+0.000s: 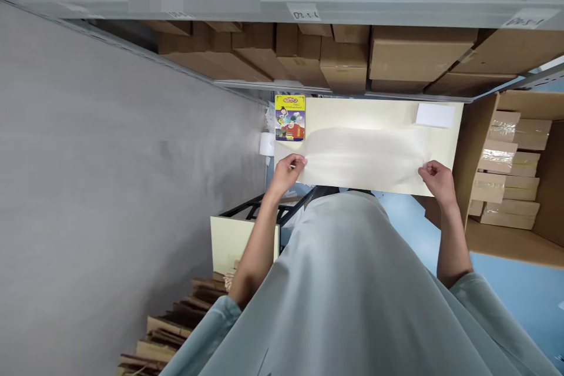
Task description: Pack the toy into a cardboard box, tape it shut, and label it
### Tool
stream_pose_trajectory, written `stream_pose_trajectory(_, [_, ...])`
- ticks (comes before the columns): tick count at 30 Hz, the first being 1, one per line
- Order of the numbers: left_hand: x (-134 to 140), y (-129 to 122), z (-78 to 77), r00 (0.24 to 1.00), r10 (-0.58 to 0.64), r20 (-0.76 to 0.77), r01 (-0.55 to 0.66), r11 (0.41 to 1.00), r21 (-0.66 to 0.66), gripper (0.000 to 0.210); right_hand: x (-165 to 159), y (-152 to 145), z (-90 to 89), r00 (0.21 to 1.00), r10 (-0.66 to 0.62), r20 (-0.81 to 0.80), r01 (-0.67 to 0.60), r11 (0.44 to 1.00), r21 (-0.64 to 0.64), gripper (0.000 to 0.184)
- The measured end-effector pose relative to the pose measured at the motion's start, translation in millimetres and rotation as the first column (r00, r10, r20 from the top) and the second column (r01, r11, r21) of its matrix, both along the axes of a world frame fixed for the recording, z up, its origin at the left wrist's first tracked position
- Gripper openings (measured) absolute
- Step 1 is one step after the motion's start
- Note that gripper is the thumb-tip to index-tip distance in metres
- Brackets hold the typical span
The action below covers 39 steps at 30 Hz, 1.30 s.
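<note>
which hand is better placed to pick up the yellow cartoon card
Left, probably. The left hand grips the translucent sheet just below the yellow cartoon card; the right hand holds the sheet's far end.

A translucent, whitish sheet [363, 155] is stretching flat between the two hands, blurred in the middle and looking thin and filmy. Its left end is sitting in the pinch of the left hand [288, 169], its right end in the fingers of the right hand [436, 179]. It is lying over a pale cream table top [379, 114], just beyond both hands, running level from one hand across to the other, with its edges too blurred to trace.
</note>
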State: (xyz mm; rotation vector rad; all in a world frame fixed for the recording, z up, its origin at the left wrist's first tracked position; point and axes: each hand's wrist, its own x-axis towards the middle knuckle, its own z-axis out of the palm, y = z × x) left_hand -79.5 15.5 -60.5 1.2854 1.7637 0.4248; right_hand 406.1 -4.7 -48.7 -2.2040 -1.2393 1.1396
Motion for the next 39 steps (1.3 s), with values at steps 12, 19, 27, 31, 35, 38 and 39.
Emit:
stream_pose_trajectory(12, [123.3, -8.6, -81.3, 0.959, -0.154, -0.236, 0.123, 0.982, -0.142, 0.017, 71.7, -11.5, -67.6, 0.927, 0.149, 0.344, -0.027, 0.942, -0.334, 0.021])
stream_pose_trajectory(19, [89.6, -16.9, -84.0, 0.94, -0.16, -0.301, 0.11, 0.978, -0.177, 0.02, 67.0, -11.7, -83.8, 0.903, 0.167, 0.395, 0.015, 0.908, -0.419, 0.021])
stream_pose_trajectory(27, [41.6, -19.4, -76.6, 0.941, -0.027, -0.336, -0.024, 0.989, -0.147, 0.021, 1.7, 7.6, -60.2, 0.878, 0.217, 0.427, -0.099, 0.955, -0.281, 0.025])
stream_pose_trajectory(31, [17.0, -17.0, -77.6, 0.951, 0.039, -0.306, -0.067, 0.994, -0.083, 0.019, -63.2, 26.2, -45.7, 0.879, 0.361, 0.312, -0.302, 0.927, -0.221, 0.016])
stream_pose_trajectory(35, [-9.8, -12.9, -79.5, 0.96, 0.089, -0.266, -0.103, 0.994, -0.039, 0.016, -140.2, 45.9, -33.9, 0.825, 0.521, 0.218, -0.495, 0.853, -0.166, 0.016])
stream_pose_trajectory(38, [-34.3, -10.8, -80.4, 0.958, 0.121, -0.26, -0.132, 0.991, -0.025, 0.015, -201.0, 60.7, -27.7, 0.755, 0.633, 0.17, -0.618, 0.774, -0.138, 0.021])
stream_pose_trajectory(39, [-43.9, -10.4, -80.9, 0.956, 0.129, -0.264, -0.139, 0.99, -0.022, 0.015, -221.3, 66.0, -26.9, 0.729, 0.664, 0.163, -0.652, 0.747, -0.129, 0.023])
